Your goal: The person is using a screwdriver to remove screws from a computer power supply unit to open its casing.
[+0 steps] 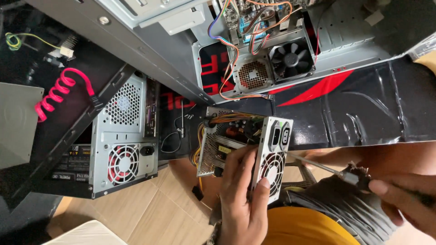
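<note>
My left hand (243, 195) grips an opened silver power supply unit (240, 140) from below, thumb on its fan grille and fingers on the perforated side. Its cover is off, so coils, wires and a circuit board show inside. My right hand (402, 195) holds a screwdriver (318, 165) by the handle. The thin shaft points left, with its tip at the right edge of the unit's rear plate near the fan.
An upright computer case (122, 136) with a red fan stands at left, a pink coiled cable (56, 93) beside it. An open case (272, 50) with fans and coloured wiring lies at the top on a black and red mat (363, 109). Wooden floor (154, 204) below.
</note>
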